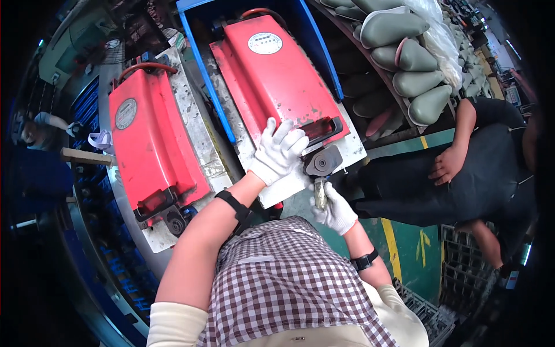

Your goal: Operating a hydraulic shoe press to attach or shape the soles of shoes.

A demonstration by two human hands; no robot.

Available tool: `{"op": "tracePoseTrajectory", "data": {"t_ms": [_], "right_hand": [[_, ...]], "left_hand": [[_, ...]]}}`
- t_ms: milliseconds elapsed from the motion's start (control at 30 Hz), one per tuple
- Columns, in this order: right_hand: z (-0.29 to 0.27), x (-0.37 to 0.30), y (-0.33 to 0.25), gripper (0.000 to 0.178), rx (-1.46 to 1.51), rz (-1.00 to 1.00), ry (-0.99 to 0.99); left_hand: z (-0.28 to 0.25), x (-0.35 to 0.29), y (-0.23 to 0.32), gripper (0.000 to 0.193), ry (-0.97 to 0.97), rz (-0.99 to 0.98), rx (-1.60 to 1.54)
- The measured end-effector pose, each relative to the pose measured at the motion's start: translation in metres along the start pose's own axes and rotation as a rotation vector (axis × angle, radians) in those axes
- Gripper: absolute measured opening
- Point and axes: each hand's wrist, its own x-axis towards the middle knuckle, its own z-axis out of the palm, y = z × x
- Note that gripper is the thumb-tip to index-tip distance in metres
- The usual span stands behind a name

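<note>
Both my hands wear white knit gloves. My left hand [277,151] rests at the near end of a red metal machine cover [277,75], next to its dark recessed grip [317,130]. Its fingers are stretched out and partly apart, with nothing visible in them. To the right, my right hand [336,213] is closed around a worn, yellowish short handle [321,194]. That handle stands just below a grey round-faced metal fitting [322,162] at the machine's corner; whether the two are joined I cannot tell.
A second red machine [151,144] stands at left on a pale worn base. A blue frame [202,69] surrounds the nearer one. Grey-green shoe-shaped pieces [413,58] fill a rack at upper right. A person in dark clothes [428,179] is close on my right; another [43,130] is far left.
</note>
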Motion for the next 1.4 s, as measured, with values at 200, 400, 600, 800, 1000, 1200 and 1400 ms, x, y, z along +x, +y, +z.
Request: {"op": "tracePoseTrajectory", "data": {"t_ms": [200, 400, 600, 800, 1000, 1200, 1400], "right_hand": [[-0.068, 0.007, -0.102, 0.025, 0.152, -0.424, 0.058], [0.025, 0.007, -0.118, 0.024, -0.170, -0.913, 0.326], [0.060, 0.019, -0.056, 0.015, -0.688, -0.790, 0.339], [0.101, 0.037, -0.016, 0.013, -1.081, -0.577, 0.107], [0.167, 0.064, 0.045, 0.018, -1.215, -0.525, -0.124], [0.246, 0.074, 0.133, 0.035, -1.691, -0.378, -0.433], [0.243, 0.099, 0.193, 0.028, -2.078, -0.529, -0.270]], "left_hand": [[0.004, 0.003, -0.004, 0.064, -0.078, -0.014, -0.015], [-0.019, 0.000, -0.003, 0.065, -0.149, -0.079, -0.101], [-0.125, -0.005, 0.004, 0.057, -0.386, -0.336, -0.283], [-0.266, -0.063, -0.012, 0.023, -0.160, -0.782, 0.051], [-0.326, -0.128, -0.017, 0.018, -0.450, -0.815, 0.243], [-0.320, -0.102, -0.050, 0.039, -0.998, -1.113, 0.087], [-0.314, -0.097, -0.066, 0.050, -1.064, -1.150, -0.092]]}}
